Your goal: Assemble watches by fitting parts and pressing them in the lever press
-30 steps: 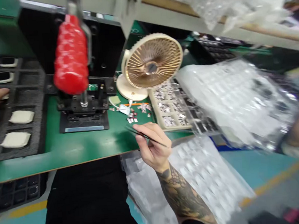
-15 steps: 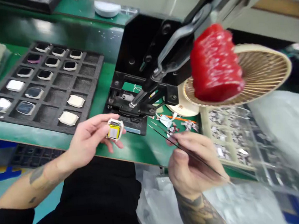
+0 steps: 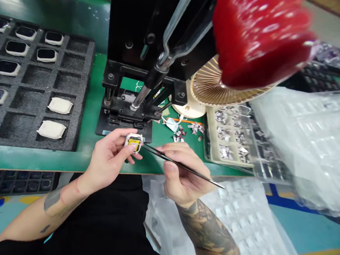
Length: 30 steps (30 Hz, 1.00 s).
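Observation:
My left hand (image 3: 110, 158) pinches a small white watch case (image 3: 134, 141) with a yellow part inside, held just above the green bench edge. My right hand (image 3: 181, 170) grips thin black tweezers (image 3: 173, 161) whose tips reach the case. Both hands sit in front of a black lever press (image 3: 141, 66) with a big red handle grip (image 3: 256, 28) close to the camera.
A black foam tray (image 3: 74, 86) at the left holds several watch cases, two of them white and face down. A beige fan (image 3: 211, 90) stands behind the press. A beige parts tray (image 3: 229, 138) and clear plastic blister trays (image 3: 308, 139) lie at the right. Small loose parts (image 3: 185, 131) litter the green bench.
My left hand moved from the foam tray to the front, holding a watch case. The tweezers came left until their tips met the case. The view shifted closer to the press.

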Tool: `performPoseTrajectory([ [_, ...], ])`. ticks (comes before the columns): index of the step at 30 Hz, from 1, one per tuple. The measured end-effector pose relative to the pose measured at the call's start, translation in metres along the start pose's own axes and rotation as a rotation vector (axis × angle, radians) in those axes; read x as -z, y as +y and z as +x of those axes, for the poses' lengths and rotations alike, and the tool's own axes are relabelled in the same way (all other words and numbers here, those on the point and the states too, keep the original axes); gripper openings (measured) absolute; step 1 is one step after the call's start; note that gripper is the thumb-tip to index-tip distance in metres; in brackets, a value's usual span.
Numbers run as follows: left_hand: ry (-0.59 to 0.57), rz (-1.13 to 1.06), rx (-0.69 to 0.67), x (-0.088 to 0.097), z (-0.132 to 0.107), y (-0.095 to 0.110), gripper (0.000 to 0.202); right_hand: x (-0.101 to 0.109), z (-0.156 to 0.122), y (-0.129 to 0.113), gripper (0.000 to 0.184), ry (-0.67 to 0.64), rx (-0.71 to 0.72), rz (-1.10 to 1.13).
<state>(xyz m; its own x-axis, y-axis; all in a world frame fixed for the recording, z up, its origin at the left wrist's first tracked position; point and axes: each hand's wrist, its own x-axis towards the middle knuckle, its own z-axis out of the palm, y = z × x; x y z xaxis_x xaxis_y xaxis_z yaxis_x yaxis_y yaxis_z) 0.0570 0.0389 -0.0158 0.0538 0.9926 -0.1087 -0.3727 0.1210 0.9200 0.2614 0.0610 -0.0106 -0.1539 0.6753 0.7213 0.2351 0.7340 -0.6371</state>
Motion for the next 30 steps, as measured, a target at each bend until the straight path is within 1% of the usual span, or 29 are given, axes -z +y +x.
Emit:
performPoseTrajectory([
  [6,0.005,0.000,0.012,0.000,-0.001,0.001,0.037,-0.009,0.003,0.001,0.036,-0.058,0.042,-0.022],
  [10,0.007,0.009,0.014,0.000,-0.002,0.001,0.035,-0.013,0.003,0.001,0.036,-0.054,0.024,-0.006],
  [12,-0.005,0.001,0.015,0.000,-0.003,0.001,0.035,-0.014,0.003,0.002,0.033,-0.043,-0.006,0.005],
  [14,-0.018,-0.007,0.020,0.001,-0.003,0.000,0.035,-0.017,0.003,0.003,0.027,-0.016,-0.065,0.043],
  [15,-0.020,-0.008,0.024,0.001,-0.003,0.000,0.035,-0.018,0.003,0.004,0.023,0.003,-0.119,0.074],
  [18,-0.015,-0.008,0.020,0.001,-0.003,-0.001,0.036,-0.022,-0.001,0.006,0.012,0.059,-0.348,0.215],
  [20,-0.007,-0.021,0.014,0.001,-0.003,-0.002,0.039,-0.022,-0.004,0.006,0.009,0.050,-0.468,0.323],
  [21,-0.003,-0.034,0.011,0.001,-0.003,-0.002,0.041,-0.021,-0.006,0.005,0.009,0.022,-0.483,0.361],
  [22,0.003,-0.047,0.010,0.001,-0.002,-0.002,0.044,-0.019,-0.008,0.004,0.010,-0.015,-0.460,0.379],
  [24,0.018,-0.064,0.012,0.001,-0.002,-0.002,0.047,-0.014,-0.010,0.000,0.013,-0.069,-0.328,0.353],
  [25,0.024,-0.070,0.013,0.001,-0.002,-0.002,0.048,-0.011,-0.009,-0.001,0.014,-0.064,-0.249,0.315],
  [26,0.031,-0.076,0.010,0.001,-0.001,-0.002,0.048,-0.008,-0.009,-0.002,0.016,-0.031,-0.183,0.266],
  [27,0.037,-0.079,0.008,0.001,-0.001,-0.002,0.047,-0.006,-0.008,-0.002,0.017,0.013,-0.149,0.215],
  [28,0.042,-0.082,0.001,0.000,-0.001,-0.002,0.045,-0.004,-0.007,-0.001,0.017,0.055,-0.151,0.173],
  [30,0.047,-0.082,-0.015,0.000,-0.001,-0.001,0.045,-0.005,-0.005,0.003,0.016,0.123,-0.225,0.133],
])
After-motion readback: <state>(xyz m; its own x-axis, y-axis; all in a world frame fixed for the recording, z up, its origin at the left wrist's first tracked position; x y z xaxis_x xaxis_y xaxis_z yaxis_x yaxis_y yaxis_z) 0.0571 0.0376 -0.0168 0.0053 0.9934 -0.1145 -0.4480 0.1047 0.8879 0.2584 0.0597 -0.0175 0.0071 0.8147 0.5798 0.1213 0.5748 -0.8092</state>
